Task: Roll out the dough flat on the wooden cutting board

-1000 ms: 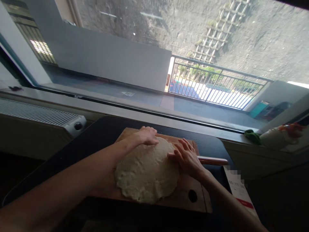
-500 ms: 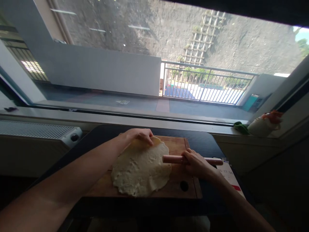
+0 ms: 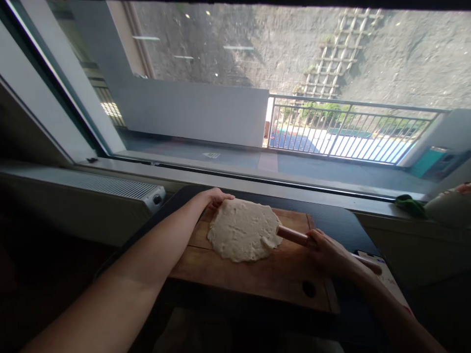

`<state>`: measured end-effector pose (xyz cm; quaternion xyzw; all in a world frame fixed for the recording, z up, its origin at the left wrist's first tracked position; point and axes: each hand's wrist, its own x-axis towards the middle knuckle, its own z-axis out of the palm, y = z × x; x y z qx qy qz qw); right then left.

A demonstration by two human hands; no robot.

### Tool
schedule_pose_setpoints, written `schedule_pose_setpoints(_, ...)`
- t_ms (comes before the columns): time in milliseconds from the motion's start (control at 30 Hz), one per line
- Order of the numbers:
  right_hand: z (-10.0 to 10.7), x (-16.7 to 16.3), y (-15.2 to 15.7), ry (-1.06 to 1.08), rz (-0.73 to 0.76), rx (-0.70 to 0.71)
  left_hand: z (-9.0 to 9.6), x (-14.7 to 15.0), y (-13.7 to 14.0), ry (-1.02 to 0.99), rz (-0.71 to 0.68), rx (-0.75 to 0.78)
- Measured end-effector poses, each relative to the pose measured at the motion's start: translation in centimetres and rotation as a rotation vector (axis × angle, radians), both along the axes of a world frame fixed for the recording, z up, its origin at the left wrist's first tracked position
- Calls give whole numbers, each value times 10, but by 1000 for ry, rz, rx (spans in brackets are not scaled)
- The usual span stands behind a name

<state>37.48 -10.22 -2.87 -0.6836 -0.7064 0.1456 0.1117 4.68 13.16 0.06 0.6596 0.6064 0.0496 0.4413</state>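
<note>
A flat, roughly round sheet of dough (image 3: 245,230) lies on a wooden cutting board (image 3: 235,274), its surface bumpy and its edge uneven. My left hand (image 3: 219,196) pinches the dough's far left edge between thumb and fingers. In my right hand (image 3: 324,245) is a wooden rolling pin (image 3: 296,235), gripped around its middle. The pin's left end meets or overlaps the right edge of the dough; whether it presses there I cannot tell. Its other end passes behind my wrist and shows again on the right.
The board rests on a dark table (image 3: 331,215) below a window sill (image 3: 257,185). A radiator (image 3: 110,186) stands at the left. Behind my right forearm lie a phone-like dark object and a pale box (image 3: 393,284). A green cloth (image 3: 410,205) sits on the sill.
The dough has shifted toward the far side of the board, with my left hand at its far edge. The rolling pin now tilts, its right end lower in view. The camera has turned left.
</note>
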Motion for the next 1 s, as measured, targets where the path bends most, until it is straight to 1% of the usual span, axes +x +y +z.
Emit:
schedule_pose_setpoints(67, -3, 0, 4, 7, 4, -5, -5, -10, -9, -37, 29, -38)
schedule_pose_setpoints(133, -6, 1, 7, 10, 6, 2, -6, -15, -20, -88, 30, -54)
schedule_pose_setpoints(267, -12, 3, 13, 10, -17, 0, -5, -17, -44, -149, 23, -28)
schedule_pose_setpoints(367, -12, 2, 14, 28, -26, 3, -3, -27, -63, -161, 51, -8)
schedule_pose_setpoints(433, -11, 1, 13, 34, -27, 21, -2, -37, -76, -80, 63, 35)
schedule_pose_setpoints(467, -11, 0, 13, 33, -26, 27, -2, -42, -83, 20, 62, 91)
schedule_pose_setpoints(500, -10, -1, 13, 34, -24, 30, -1, -46, -91, 152, 56, 185)
schedule_pose_setpoints(533, -9, -2, 12, 35, -25, 29, -1, -48, -100, 295, 42, 317)
schedule_pose_setpoints(567, -7, -3, 12, 36, -33, 26, -1, -47, -110, 419, 17, 469)
schedule_pose_setpoints(600, -6, -5, 12, 36, -47, 23, -1, -43, -121, 496, -27, 628)
schedule_pose_setpoints(633, -5, -6, 12, 40, -57, 17, -2, -37, -133, 511, -89, 767)
schedule_pose_setpoints(667, -3, -7, 12, 45, -66, 10, -4, -29, -146, 455, -197, 826)
schedule_pose_setpoints(733, -1, -8, 12, 60, -79, -3, -7, -10, -169, 260, -494, 789)
schedule_pose_setpoints(767, 0, -9, 12, 69, -82, -5, -9, -1, -179, 214, -597, 789)
schedule_pose_setpoints(833, 1, -9, 11, 74, -80, -2, -14, 14, -194, 245, -677, 848)
schedule_pose_setpoints(900, 2, -11, 10, 60, -76, 8, -17, 24, -203, 335, -681, 903)
schedule_pose_setpoints(1000, 5, -14, 8, 41, -87, 11, -20, 31, -207, 439, -709, 925)
